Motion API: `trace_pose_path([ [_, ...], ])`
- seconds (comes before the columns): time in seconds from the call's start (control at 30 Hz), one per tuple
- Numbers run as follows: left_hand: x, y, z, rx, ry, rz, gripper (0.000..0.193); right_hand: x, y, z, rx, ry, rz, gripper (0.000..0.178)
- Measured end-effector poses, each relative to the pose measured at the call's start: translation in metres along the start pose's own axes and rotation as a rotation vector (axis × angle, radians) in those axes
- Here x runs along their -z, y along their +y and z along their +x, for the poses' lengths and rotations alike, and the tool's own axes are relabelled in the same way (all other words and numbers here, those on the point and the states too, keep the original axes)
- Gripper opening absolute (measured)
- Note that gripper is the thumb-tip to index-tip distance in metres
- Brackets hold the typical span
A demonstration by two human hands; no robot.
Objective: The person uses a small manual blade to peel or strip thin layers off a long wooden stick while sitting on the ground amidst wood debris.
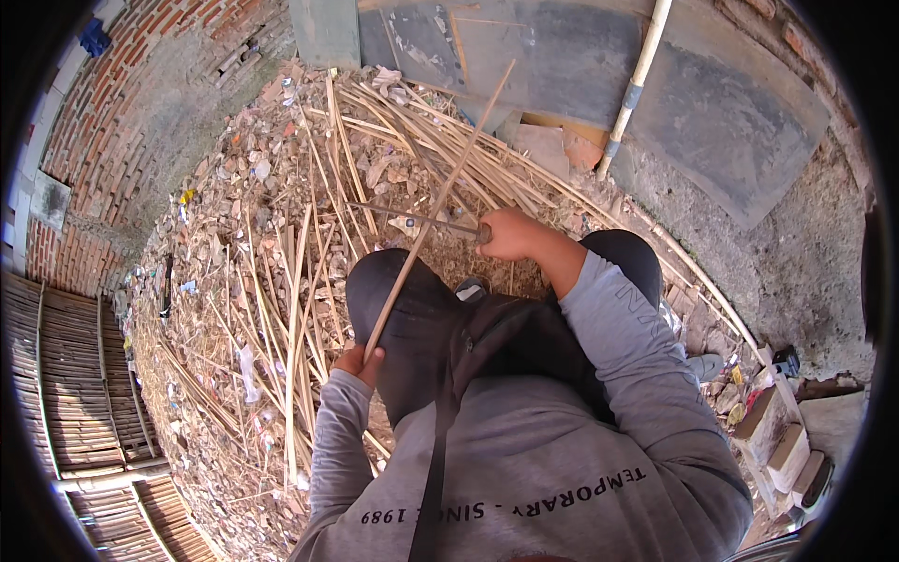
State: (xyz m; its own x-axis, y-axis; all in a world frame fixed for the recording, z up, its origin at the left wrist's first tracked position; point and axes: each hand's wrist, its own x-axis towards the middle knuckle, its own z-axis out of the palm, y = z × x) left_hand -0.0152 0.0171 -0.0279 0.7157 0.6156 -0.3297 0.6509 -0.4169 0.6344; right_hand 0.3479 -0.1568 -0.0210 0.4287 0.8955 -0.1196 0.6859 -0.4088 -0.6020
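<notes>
The littered ground [220,201] was bordered by a brick wall [117,117]; a pale strip [440,204] was gripped by the left hand [361,363], a knife [449,225] by the right hand [513,234].

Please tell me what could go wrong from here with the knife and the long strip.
The knife in the right hand crosses the long strip near the left knee, so a slip might cut the leg. 
The left hand grips the strip bare, so a rough edge could leave splinters. 
Other loose strips lie about on the littered ground, and could trip someone standing up.
</notes>
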Motion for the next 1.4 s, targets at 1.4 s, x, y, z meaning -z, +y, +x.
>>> trace_pose_path([
  [1.4, 0.006, 0.03, -0.011, -0.039, 0.052, 0.137, 0.052, 0.031, -0.017, -0.008, -0.02, -0.077, -0.107, 0.027],
])
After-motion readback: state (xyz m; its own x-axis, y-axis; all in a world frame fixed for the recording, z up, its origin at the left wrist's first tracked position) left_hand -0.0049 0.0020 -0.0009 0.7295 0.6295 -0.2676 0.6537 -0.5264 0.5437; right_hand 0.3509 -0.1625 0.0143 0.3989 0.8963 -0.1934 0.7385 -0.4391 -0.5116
